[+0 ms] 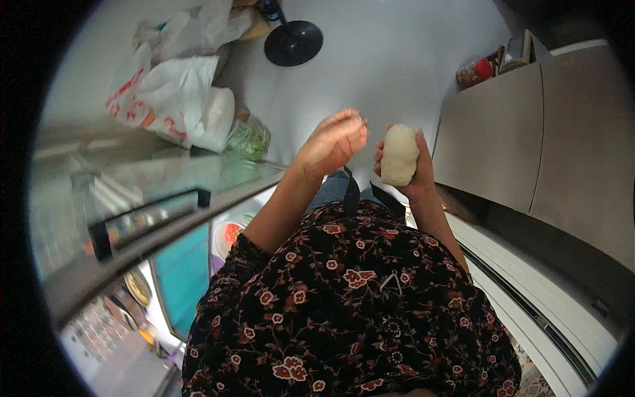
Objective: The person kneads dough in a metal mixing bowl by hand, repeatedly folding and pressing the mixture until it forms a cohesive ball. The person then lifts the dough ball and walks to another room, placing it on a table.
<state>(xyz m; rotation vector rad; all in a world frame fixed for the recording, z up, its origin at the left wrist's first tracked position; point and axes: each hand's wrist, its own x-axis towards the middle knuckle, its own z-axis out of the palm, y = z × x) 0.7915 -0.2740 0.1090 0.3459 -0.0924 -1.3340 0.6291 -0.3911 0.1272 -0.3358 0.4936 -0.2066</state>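
A pale, oval lump of dough rests upright in my right hand, whose fingers and thumb wrap round its sides. To the left of it, my left hand hovers apart from the dough with nothing in it. Its fingers are stretched out close together and slightly bent, a little blurred at the tips. Both hands are held out in front of my body, above the floor.
On the left, a glass-panelled door has a black bar handle. Beyond it lie white plastic bags and bagged green leaves. A black round base stands on the floor. Grey cabinets line the right, near a red-lidded jar.
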